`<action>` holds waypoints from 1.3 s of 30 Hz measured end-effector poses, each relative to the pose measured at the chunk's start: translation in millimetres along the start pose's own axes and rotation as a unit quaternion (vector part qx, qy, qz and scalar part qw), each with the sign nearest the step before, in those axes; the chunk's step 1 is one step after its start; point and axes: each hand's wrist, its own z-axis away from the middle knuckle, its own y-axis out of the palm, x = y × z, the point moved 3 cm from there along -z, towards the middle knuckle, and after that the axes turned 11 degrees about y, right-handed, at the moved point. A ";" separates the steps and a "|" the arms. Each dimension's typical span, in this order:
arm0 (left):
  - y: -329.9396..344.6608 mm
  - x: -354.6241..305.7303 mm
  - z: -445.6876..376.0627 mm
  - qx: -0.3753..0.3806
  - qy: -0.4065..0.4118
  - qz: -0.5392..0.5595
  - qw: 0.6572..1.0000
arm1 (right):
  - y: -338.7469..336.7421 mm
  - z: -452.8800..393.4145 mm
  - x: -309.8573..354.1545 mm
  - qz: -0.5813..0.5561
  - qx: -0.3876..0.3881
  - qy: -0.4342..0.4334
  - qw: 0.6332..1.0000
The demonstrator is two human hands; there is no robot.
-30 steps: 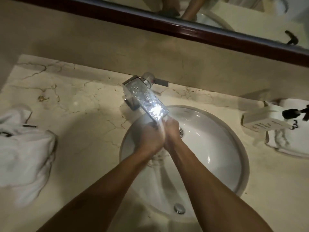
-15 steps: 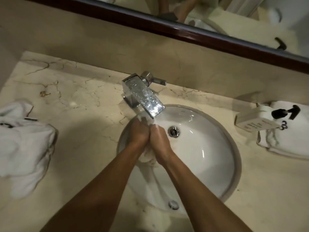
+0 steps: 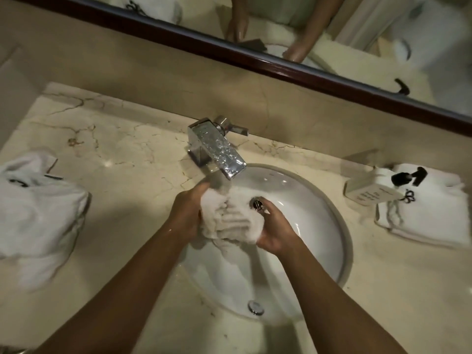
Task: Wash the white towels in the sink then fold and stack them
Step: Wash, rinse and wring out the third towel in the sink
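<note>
A wet white towel (image 3: 231, 217) is bunched into a wad over the back part of the sink (image 3: 332, 226), just below the spout of the tap (image 3: 217, 149), with a tail of cloth trailing down into the bowl. The left hand (image 3: 186, 213) grips the wad's left side, fingers curled into the cloth with the thumb on top. The right hand (image 3: 274, 229) clasps the right side, its fingers wrapped round and mostly buried in the folds. The two hands sit close together with the towel squeezed between them. Just beyond the right hand's fingertips the drain plug (image 3: 258, 203) shows at the bottom of the bowl, and an overflow hole (image 3: 255, 307) sits on the sink's near wall. The tap's lever (image 3: 233, 127) points right, toward the back edge of the counter (image 3: 132, 200). At the counter's left edge lies a loose pile of towels (image 3: 38, 215). Near the right edge a folded towel (image 3: 429, 213) lies flat, with a white soap bottle (image 3: 367, 189) with a black pump at its left end. A mirror (image 3: 332, 34) with a dark frame runs along the wall above.
</note>
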 end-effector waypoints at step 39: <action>49.0 22.1 -26.2 -0.079 0.070 -0.327 0.939 | 58.0 -45.9 29.6 0.317 -0.271 -0.213 0.884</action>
